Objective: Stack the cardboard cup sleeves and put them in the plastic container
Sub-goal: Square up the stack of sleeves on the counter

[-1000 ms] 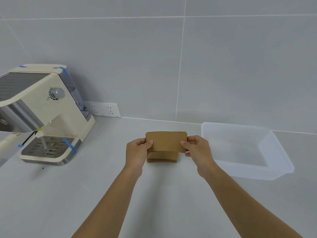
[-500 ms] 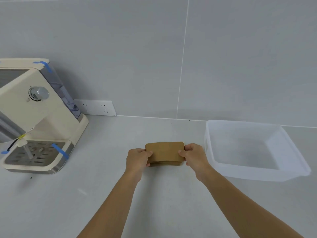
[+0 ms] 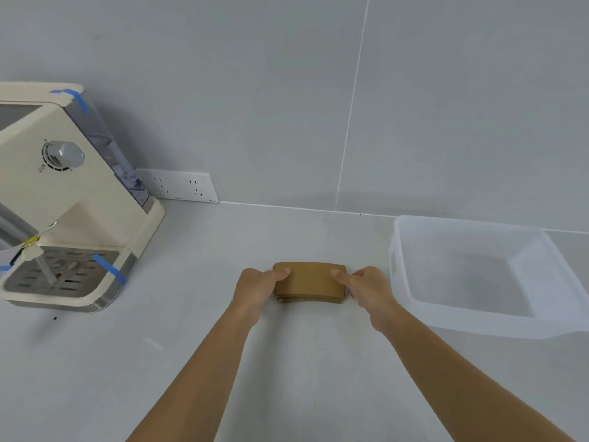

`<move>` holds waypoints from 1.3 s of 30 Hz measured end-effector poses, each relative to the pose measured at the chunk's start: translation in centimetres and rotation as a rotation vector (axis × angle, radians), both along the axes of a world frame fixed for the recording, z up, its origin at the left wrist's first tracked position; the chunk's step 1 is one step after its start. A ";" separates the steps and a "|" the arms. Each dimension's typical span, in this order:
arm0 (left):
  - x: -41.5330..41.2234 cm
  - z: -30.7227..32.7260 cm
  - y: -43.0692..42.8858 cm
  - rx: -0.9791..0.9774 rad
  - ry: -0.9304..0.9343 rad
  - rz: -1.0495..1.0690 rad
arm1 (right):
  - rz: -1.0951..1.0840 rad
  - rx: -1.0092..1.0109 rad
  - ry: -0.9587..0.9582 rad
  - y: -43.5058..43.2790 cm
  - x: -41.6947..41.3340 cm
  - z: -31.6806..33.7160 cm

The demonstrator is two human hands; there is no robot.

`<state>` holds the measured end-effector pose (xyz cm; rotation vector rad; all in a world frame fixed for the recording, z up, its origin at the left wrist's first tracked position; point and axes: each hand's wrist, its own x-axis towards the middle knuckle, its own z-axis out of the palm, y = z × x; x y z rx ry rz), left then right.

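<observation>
A flat stack of brown cardboard cup sleeves point(image 3: 309, 283) lies on the white counter in the middle of the view. My left hand point(image 3: 258, 287) grips the stack's left end with the thumb on top. My right hand point(image 3: 366, 288) grips its right end the same way. The stack's edges line up, with thin layers showing along the near side. A translucent plastic container point(image 3: 401, 275) stands just right of my right hand; nothing shows inside it.
A cream espresso machine point(image 3: 63, 199) with blue tape strips and a metal drip tray stands at the left. A white double wall socket point(image 3: 181, 186) sits low on the grey tiled wall behind it.
The top sleeve, held above the lower ones a second ago, has come down onto them, and both hands now hold the stack by its ends on the counter.
</observation>
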<state>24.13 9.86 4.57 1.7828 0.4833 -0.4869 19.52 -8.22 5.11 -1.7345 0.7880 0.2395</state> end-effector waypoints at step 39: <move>-5.6 -1.7 -2.8 -0.243 -0.375 0.205 | -0.262 0.265 -0.470 5.0 -3.2 -2.2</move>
